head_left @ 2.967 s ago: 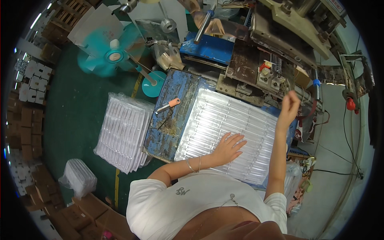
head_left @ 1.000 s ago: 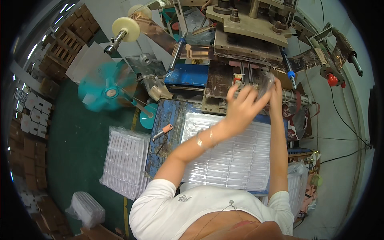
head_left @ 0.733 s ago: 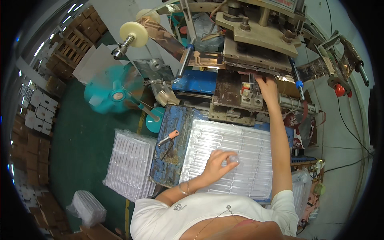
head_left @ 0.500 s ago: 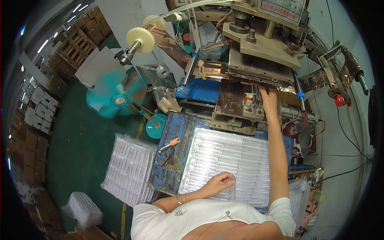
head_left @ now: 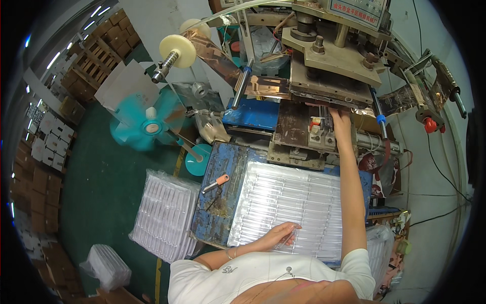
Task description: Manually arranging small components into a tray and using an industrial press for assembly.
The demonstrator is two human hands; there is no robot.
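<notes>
My left hand point(head_left: 282, 234) is closed on a small clear plastic piece point(head_left: 287, 240), low over the near part of a clear plastic tray point(head_left: 268, 202). Rows of long, clear, tube-like pieces fill this tray, which lies on a worn blue table point(head_left: 215, 207). My right arm stretches far forward to a press machine point(head_left: 329, 91). There, my right hand point(head_left: 342, 120) reaches in under the upper plate, beside a metal fixture point(head_left: 322, 133) on the lower brown plate. Its fingertips are hidden, so what they touch cannot be told.
An orange-handled tool point(head_left: 216, 183) lies at the table's left. Stacked clear trays point(head_left: 164, 215) stand beyond that edge. A turquoise fan point(head_left: 152, 126) is blurred as if spinning. Copper-coloured foil point(head_left: 266, 86) runs from a roll into the press.
My left hand has turned and dropped slightly, so the clear piece that hung upright now tilts beneath the fingers. The right hand's fingers show less under the press plate.
</notes>
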